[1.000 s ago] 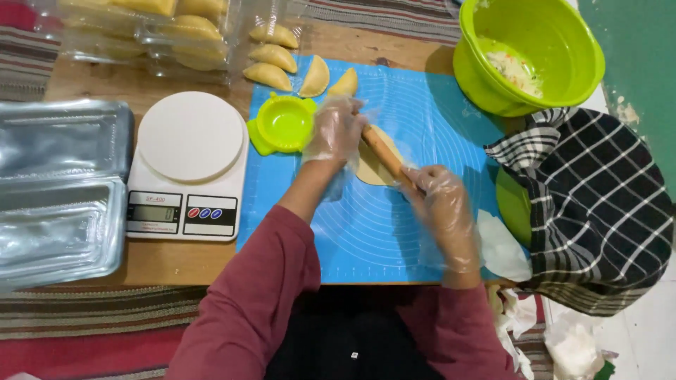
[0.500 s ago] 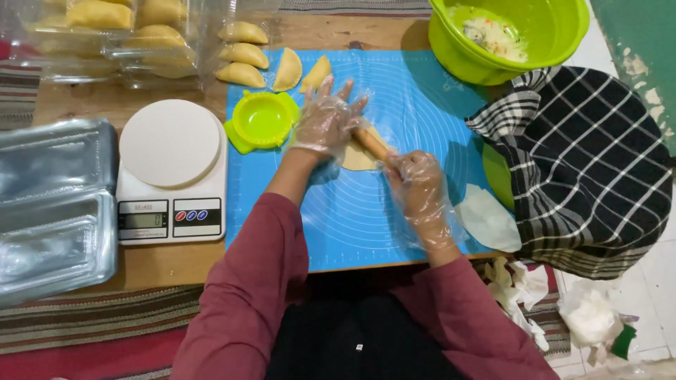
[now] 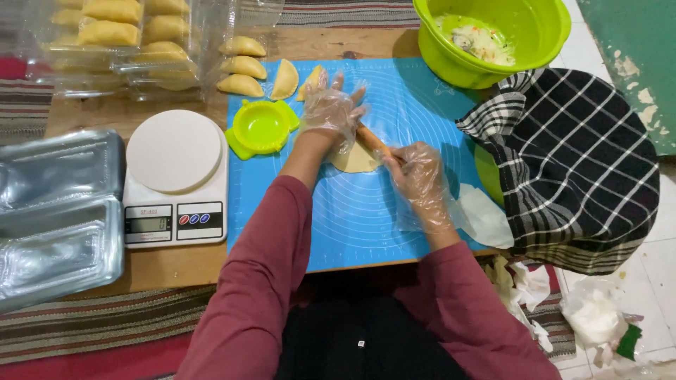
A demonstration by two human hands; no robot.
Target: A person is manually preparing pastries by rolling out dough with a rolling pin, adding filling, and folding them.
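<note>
My sleeves [image 3: 260,281]: dark red, nearest to me, reaching out over the desk [image 3: 190,264] edge.
Right hand [image 3: 420,179]: gloved in thin clear plastic, fingers curled down over the near end of the wooden rolling pin [image 3: 373,143], closed on it so I can press and steer.
Left hand [image 3: 329,112]: gloved too, fingers spread wide and flat, palm resting on the far end of the pin rather than gripping; an open hand seems to let the pin turn under it.
Dough round [image 3: 352,158]: pale, thin, lying on the blue mat [image 3: 352,218] under the pin, between my two hands.
Scale [image 3: 176,179]: white, left of the mat, its round plate bare.
Foil trays [image 3: 60,211]: stacked at the far left, by the scale.
Green press mould [image 3: 260,128]: just beside my left hand, within easy reach.
Checked cloth [image 3: 570,162]: draped to my right, covering something I cannot see.
Folded pastries [image 3: 243,67]: lined up past the mould, out of the rolling space.
Green bowl [image 3: 528,35]: farthest right, holding a pale shredded filling.
</note>
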